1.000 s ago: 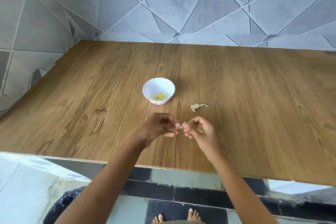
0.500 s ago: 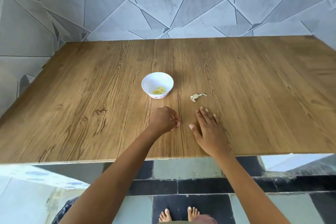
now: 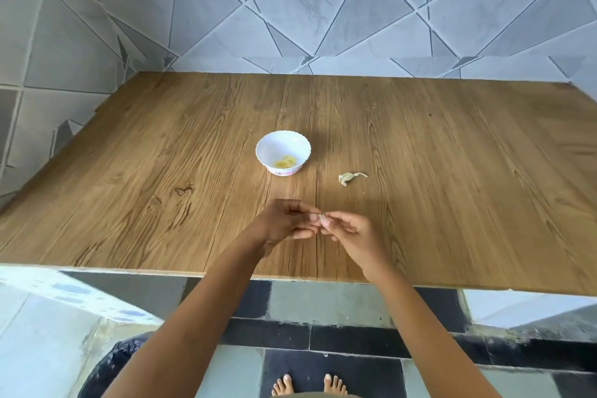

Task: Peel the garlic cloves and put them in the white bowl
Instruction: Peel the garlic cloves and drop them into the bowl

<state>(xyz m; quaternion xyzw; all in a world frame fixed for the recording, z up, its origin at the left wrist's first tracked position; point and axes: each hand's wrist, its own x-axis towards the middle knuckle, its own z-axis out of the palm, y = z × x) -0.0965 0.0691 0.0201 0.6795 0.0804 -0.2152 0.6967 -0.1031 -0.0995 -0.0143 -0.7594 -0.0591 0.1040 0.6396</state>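
Over the brown wooden desk [image 3: 452, 171], the left hand [image 3: 284, 223] and right hand [image 3: 353, 236] both pinch one tiny pale garlic clove [image 3: 323, 219] with curled fingers, near the round white bowl [image 3: 268, 143] with a wavy rim holding smooth yellow peeled cloves [image 3: 285, 162].

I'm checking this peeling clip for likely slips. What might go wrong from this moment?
1. The garlic clove is tiny and pinched between fingertips of the left hand and right hand; it may slip onto the table or off its near edge.
2. It is held short of the white bowl, so a toss might miss.
3. Loose skin, like the peel scrap on the table, might drop in too.
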